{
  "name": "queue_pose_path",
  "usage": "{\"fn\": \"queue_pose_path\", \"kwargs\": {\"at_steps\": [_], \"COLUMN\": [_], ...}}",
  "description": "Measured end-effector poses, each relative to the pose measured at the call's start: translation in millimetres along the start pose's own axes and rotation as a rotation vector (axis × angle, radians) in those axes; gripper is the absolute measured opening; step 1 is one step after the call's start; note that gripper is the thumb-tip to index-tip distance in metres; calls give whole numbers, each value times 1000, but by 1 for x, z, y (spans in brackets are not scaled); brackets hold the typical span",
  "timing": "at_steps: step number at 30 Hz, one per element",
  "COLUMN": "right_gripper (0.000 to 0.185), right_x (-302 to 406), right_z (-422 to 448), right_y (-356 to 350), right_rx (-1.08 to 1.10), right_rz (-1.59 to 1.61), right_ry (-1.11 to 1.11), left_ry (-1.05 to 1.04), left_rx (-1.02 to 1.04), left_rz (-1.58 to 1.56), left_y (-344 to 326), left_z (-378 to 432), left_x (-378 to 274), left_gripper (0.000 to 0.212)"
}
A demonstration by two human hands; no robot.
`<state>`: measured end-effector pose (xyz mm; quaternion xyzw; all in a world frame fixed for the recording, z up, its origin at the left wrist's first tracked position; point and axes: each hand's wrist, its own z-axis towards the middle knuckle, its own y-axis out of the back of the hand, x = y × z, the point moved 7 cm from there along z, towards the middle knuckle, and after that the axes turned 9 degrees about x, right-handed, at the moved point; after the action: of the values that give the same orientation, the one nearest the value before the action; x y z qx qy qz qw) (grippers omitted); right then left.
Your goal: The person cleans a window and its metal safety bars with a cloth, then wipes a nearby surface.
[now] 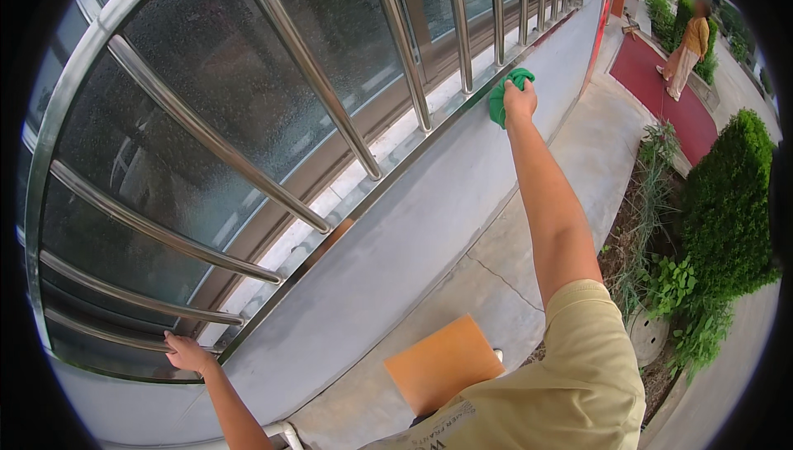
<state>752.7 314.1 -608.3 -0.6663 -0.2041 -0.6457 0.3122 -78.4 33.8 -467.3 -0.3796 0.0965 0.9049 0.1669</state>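
A green cloth point(500, 101) is bunched in my right hand point(519, 103), against the lower metal rail of a window guard at the upper middle. My left hand point(188, 354) is at the lower left end of the same guard, its fingers at the lowest metal bar point(108, 331); whether they close round it I cannot tell. Shiny round bars point(310, 66) run from the curved frame point(52, 115) down to the bottom rail point(396, 180). Behind them is a window pane point(248, 72) covered in droplets, with a brown window frame point(322, 171) and a pale sill.
Below the guard runs a grey wall point(396, 245), then a cracked concrete walkway point(495, 270). An orange board point(443, 360) is low in front of me. Shrubs point(725, 214) line the right side. A person point(691, 47) stands by a red mat point(657, 97).
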Motion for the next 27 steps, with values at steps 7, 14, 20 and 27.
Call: {"fn": "queue_pose_path", "kwargs": {"at_steps": [7,14,20,27], "right_gripper": [48,33,29,35], "right_x": [17,-12,-84,-122], "right_z": [-56,-264,-333,-303], "right_y": [-49,-46,82,227], "right_rx": [265,999,1137,672], "right_rz": [-279,-6,49,-30], "right_ry": [176,-8,-633,-853], "left_ry": [163,132,212,299], "left_rx": [-95,-73,-25,48], "left_rz": [-33,231,60,-272], "left_y": [8,8,12,-4], "left_z": [-2,2,13,6], "left_x": [20,20,39,24], "left_gripper": [28,37,37,23]}}
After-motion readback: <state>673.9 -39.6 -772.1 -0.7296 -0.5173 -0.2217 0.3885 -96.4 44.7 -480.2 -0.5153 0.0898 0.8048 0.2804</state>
